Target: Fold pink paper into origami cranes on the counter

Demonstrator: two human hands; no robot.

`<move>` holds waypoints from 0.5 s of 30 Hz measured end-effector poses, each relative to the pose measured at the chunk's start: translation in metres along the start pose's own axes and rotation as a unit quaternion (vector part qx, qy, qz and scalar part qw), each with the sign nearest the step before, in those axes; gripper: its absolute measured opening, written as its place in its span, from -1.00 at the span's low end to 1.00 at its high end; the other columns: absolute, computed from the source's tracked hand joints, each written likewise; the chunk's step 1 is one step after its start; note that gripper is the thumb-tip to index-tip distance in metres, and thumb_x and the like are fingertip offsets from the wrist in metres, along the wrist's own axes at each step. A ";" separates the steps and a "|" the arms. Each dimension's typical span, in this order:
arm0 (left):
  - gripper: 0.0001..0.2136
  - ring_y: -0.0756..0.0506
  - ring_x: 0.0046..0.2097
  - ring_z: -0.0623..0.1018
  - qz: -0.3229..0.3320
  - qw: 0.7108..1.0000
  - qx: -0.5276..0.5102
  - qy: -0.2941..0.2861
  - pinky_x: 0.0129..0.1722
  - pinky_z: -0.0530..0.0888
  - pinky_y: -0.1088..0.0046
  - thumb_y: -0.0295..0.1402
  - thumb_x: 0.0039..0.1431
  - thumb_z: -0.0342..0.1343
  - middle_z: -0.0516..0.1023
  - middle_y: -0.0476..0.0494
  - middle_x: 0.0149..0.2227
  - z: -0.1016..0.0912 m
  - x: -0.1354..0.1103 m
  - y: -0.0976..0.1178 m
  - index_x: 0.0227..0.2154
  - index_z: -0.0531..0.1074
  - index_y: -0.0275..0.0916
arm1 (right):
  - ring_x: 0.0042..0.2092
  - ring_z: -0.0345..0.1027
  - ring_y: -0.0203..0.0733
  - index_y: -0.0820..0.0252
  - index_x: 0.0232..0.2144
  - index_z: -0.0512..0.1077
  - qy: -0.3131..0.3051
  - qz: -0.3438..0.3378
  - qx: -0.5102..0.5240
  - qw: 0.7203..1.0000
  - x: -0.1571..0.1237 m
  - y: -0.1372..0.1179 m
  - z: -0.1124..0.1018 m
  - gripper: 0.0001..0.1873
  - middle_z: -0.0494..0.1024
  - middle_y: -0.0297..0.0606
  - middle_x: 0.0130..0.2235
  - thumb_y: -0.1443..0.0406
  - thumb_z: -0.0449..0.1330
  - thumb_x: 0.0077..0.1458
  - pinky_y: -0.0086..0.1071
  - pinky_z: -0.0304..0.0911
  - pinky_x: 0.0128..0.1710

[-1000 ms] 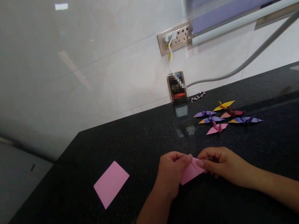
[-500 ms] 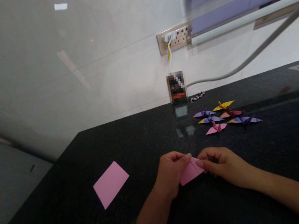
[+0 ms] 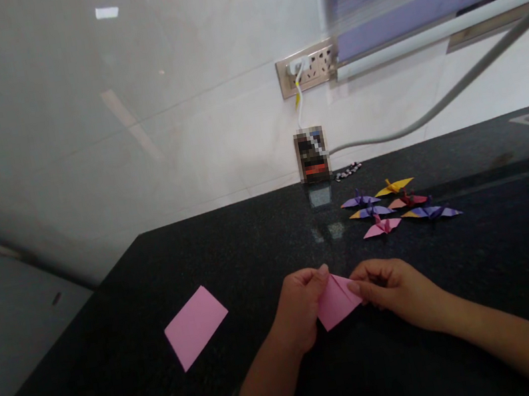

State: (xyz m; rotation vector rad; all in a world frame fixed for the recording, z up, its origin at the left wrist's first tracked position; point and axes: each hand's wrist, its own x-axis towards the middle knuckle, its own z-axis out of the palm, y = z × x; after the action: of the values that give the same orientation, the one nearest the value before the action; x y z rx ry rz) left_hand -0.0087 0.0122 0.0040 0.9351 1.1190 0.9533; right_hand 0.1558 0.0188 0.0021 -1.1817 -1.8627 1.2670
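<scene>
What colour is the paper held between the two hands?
Pink. The paper shows best in the head view.

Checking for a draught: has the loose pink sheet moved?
No. The sheet keeps its place against the counter edge and the cranes.

Six folded paper cranes (image 3: 382, 227), one flat pink sheet (image 3: 196, 326) and one partly folded pink sheet (image 3: 335, 302).
</scene>
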 end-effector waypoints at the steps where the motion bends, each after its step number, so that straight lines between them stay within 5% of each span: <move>1: -0.68 0.09 -0.60 0.19 0.001 1.000 0.000 -0.003 -0.59 0.08 0.53 -0.11 -0.08 0.05 0.21 0.04 -0.65 0.000 0.000 0.000 -0.62 0.27 -0.32 | -0.53 0.14 -0.37 0.25 -0.52 0.35 -0.001 0.000 -0.002 1.000 0.000 0.000 0.000 -0.72 0.31 -0.37 -0.57 0.16 0.01 0.02 -0.51 0.06 -0.57; 15: -0.68 0.09 -0.62 0.19 -0.005 0.999 0.030 -0.012 -0.60 0.08 0.53 -0.10 -0.09 0.05 0.24 0.03 -0.66 -0.001 -0.001 0.004 -0.62 0.31 -0.32 | -0.52 0.18 -0.35 0.24 -0.54 0.38 0.006 -0.005 -0.017 1.000 0.000 0.003 -0.001 -0.74 0.35 -0.36 -0.57 0.18 0.03 0.00 -0.49 0.10 -0.54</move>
State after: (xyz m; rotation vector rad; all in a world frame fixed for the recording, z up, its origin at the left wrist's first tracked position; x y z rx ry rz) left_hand -0.0106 0.0123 0.0076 0.9859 1.1370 0.9027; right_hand 0.1577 0.0197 -0.0005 -1.1936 -1.8860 1.2242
